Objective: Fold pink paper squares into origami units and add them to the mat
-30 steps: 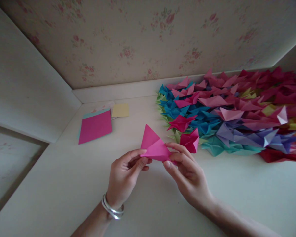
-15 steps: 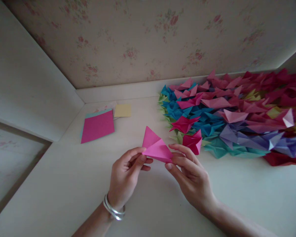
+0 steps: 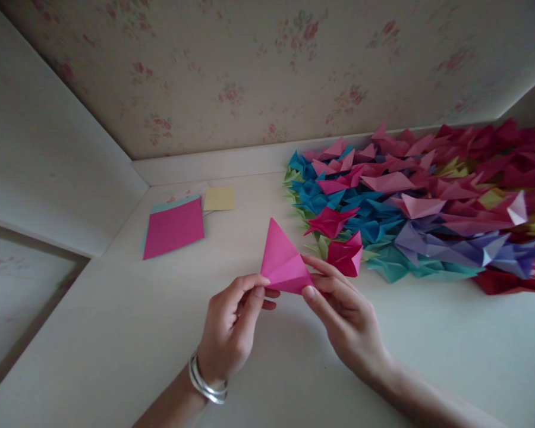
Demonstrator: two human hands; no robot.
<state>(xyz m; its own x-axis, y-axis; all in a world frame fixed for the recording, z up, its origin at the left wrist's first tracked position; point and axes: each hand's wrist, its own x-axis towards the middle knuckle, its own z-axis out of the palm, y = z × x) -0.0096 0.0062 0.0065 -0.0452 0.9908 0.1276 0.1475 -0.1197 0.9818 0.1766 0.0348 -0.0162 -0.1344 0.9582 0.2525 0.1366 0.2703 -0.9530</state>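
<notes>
Sheets [image 3: 173, 229] lie near the back left corner of the tabletop [image 3: 116, 333], a yellow square [image 3: 219, 198] just beside them. The left hand [image 3: 232, 333] pinches the lower left corner of the pink triangle [image 3: 285, 261] between thumb and forefinger. The triangle is held out from the back edge, tip toward it; for a clean crease, I'd hold both lower corners level and press lightly. The right hand [image 3: 350, 321] pinches the lower right corner. Folded shapes [image 3: 419, 207] crowd the tabletop's back right

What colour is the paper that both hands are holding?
Bright pink. The folded paper shows best in the head view.
</notes>
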